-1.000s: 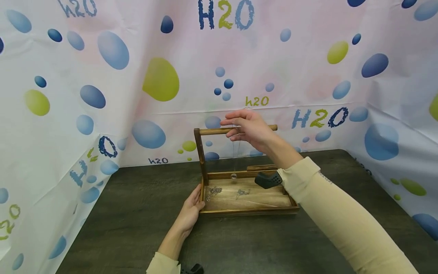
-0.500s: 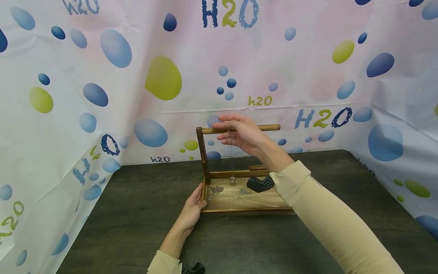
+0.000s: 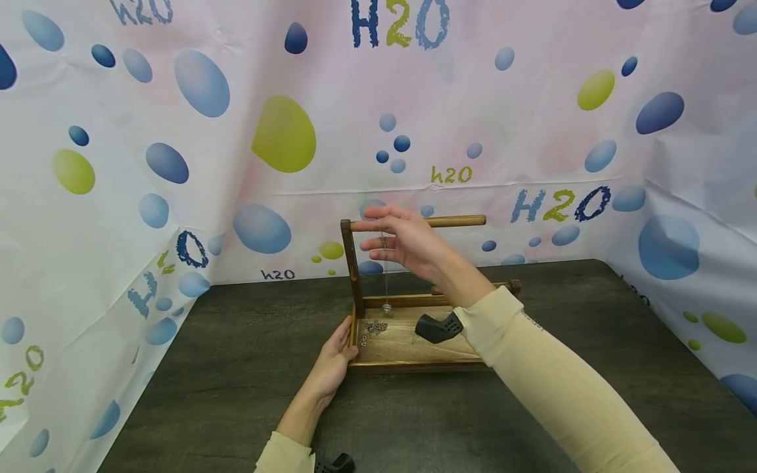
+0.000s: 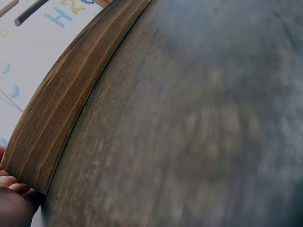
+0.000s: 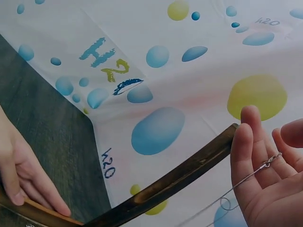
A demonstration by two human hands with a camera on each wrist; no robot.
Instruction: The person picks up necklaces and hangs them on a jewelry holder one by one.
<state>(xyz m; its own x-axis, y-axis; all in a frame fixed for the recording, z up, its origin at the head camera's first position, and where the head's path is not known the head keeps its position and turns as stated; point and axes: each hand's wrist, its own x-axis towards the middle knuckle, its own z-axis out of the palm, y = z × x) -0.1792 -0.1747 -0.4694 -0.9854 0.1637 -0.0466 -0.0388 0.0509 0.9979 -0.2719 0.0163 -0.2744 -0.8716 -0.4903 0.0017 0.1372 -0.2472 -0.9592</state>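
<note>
A wooden jewelry stand [image 3: 353,269] has an upright post at its left, a horizontal bar [image 3: 458,221] on top and a shallow tray below. My left hand [image 3: 328,368] grips the tray's left end, thumb at the front corner. Beside the post, my right hand [image 3: 411,240] is at the bar with its fingers extended left. A thin silver necklace [image 3: 387,279] hangs down by these fingers, its small pendant [image 3: 387,309] just above the tray. In the right wrist view the necklace's clasp [image 5: 268,163] lies across the fingers. The hand hides where the chain meets the bar.
Silver chains [image 3: 374,327] lie in the tray's left part. A shorter, lower wooden bar [image 3: 507,286] stands behind the tray at right, partly covered by my right arm. The dark tabletop [image 3: 248,368] meets a patterned backdrop [image 3: 355,85] at the back and sides.
My right hand has moved left along the bar and slightly down, the necklace and pendant travelling with it toward the post. The left hand keeps its hold on the tray.
</note>
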